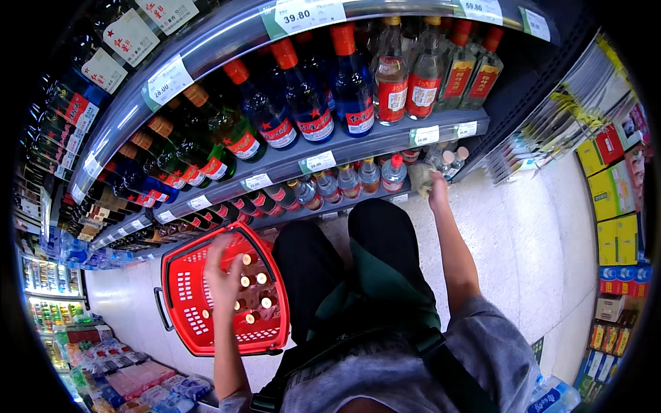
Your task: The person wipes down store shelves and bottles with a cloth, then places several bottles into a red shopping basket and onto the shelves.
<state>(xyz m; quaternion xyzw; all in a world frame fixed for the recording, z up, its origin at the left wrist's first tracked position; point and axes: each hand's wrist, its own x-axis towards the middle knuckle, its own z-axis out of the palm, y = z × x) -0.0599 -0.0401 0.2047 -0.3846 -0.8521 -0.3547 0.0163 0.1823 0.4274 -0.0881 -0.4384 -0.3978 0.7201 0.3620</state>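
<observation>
My left hand [224, 273] is blurred above a red plastic shopping basket [193, 248], its fingers apart and nothing visible in them. Several bottles with pale caps [262, 279] stand in that basket, which rests on the floor beside my left knee. My right hand [438, 191] grips a crumpled pale cloth [422, 178] at the right end of the bottom shelf. Close to the cloth are a clear bottle with a red cap [394, 173] and small bottles with pale pinkish caps [459, 155]. The cloth partly hides what stands behind it.
Above the bottom shelf, a middle shelf edge [361, 144] with price tags carries blue bottles [312, 108], green bottles [237, 137] and clear ones [392, 82]. A wire rack [547, 124] stands at right. Boxed goods [614, 193] line the far right; packaged goods [134, 377] lie lower left.
</observation>
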